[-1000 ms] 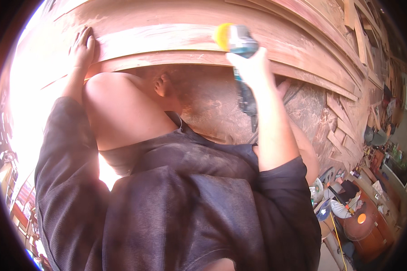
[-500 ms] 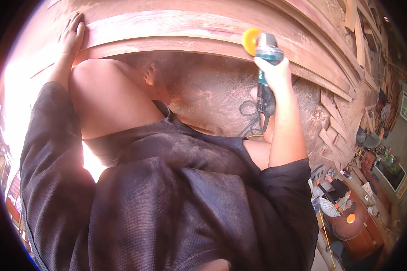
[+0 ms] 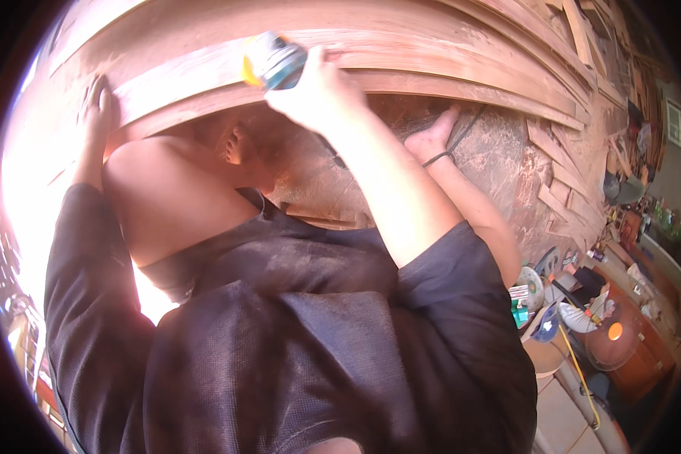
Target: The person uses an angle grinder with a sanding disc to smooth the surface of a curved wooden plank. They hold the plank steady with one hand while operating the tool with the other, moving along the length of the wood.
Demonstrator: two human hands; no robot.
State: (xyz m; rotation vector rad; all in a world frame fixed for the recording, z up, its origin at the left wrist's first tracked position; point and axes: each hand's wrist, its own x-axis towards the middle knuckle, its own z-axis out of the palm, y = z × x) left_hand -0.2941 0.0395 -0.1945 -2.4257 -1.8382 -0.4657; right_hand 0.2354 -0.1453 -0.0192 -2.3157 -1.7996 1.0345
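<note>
My right hand (image 3: pixel 321 94) is wrapped round the body of an angle grinder (image 3: pixel 281 62) with a grey metal head, a teal body and a yellow disc (image 3: pixel 248 72). The grinder is over a long reddish-brown wooden plank (image 3: pixel 401 47), blurred by motion; whether the disc touches the wood I cannot tell. My left hand (image 3: pixel 96 110) lies flat against the wood at the far left, fingers stretched out and holding nothing. Strong light washes out the wood around it. Most of the grinder's handle is hidden behind my right hand and wrist.
More long planks (image 3: pixel 507 41) run across the far side. A dark cord (image 3: pixel 437 159) crosses my right ankle on the dusty floor (image 3: pixel 492 151). Wood offcuts (image 3: pixel 560 189) lie to the right. Beyond them are a brown cabinet (image 3: pixel 643 352), a round fan (image 3: pixel 611 344) and a yellow cord (image 3: pixel 579 367).
My right hand has swept the grinder leftward along the plank, and my forearm now crosses in front of my right leg. My left hand stays flat on the wood.
</note>
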